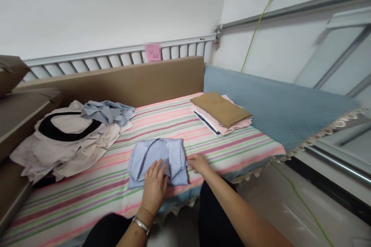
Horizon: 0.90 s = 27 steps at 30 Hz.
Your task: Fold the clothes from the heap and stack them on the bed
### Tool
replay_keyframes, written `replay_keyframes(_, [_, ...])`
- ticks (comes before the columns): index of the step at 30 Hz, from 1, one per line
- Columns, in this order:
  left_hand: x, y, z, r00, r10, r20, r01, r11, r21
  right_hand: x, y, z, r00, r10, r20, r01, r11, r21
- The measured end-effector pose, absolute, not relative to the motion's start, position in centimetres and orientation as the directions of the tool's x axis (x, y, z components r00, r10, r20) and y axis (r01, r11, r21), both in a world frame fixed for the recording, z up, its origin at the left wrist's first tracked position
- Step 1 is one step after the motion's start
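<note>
A blue-and-white striped shirt (150,152) lies partly folded in front of me, with its sides turned in toward the middle. My left hand (156,181), a silver bracelet on its wrist, rests on the shirt's lower middle with the fingers stretched out. At the shirt's right edge, my right hand (198,163) pinches the cloth between thumb and fingers. Beyond it to the right sits a stack of folded clothes (222,110), a brown piece on top and pink and dark ones below. The shirt's underside is hidden.
A loose heap of pale clothes (69,139) with a light blue garment (108,112) lies at left. Striped cloth (101,193) covers the seat. A brown backrest (130,79) and a blue-covered side (261,94) border it. A green cord (256,27) hangs at right.
</note>
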State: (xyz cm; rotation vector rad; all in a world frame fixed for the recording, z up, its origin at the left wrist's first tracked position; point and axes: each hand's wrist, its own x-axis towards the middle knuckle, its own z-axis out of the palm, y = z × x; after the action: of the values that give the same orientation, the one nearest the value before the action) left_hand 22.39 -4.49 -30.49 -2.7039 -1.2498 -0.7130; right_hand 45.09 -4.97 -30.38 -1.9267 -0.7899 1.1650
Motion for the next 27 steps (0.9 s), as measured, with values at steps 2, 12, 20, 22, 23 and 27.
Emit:
replay_keyframes(2, [24.5, -5.8, -29.2, 0.610, 0.699, 0.372, 0.699, -0.696, 0.162, 44.6, -5.1, -30.9, 0.404, 0.799, -0.446, 0.149, -0.538, -0.830])
replay_keyframes(12, [32.0, -6.3, -28.9, 0.441, 0.897, 0.004, 0.869, -0.428, 0.247, 44.9, -4.6, -30.1, 0.311, 0.800, -0.513, 0.109, -0.566, -0.817])
replay_keyframes(20, [29.7, -5.7, -29.8, 0.392, 0.915, 0.096, 0.664, -0.353, 0.659, 44.4, -4.2, -29.9, 0.176, 0.805, -0.567, 0.107, -0.588, -0.802])
replay_keyframes(22, [29.7, -6.0, -29.7, 0.404, 0.909, 0.103, 0.662, -0.369, 0.653, 44.0, -4.1, -29.9, 0.174, 0.802, -0.571, 0.147, -0.595, -0.790])
replay_keyframes(23, [29.9, -6.1, -29.6, 0.417, 0.903, 0.106, 0.670, -0.384, 0.636, 43.8, -4.0, -29.9, 0.178, 0.802, -0.571, 0.165, -0.596, -0.786])
replay_keyframes(27, [30.4, -6.4, -29.3, 0.469, 0.878, 0.098, 0.724, -0.445, 0.527, 43.5, -3.8, -29.9, 0.183, 0.806, -0.563, 0.229, -0.591, -0.773])
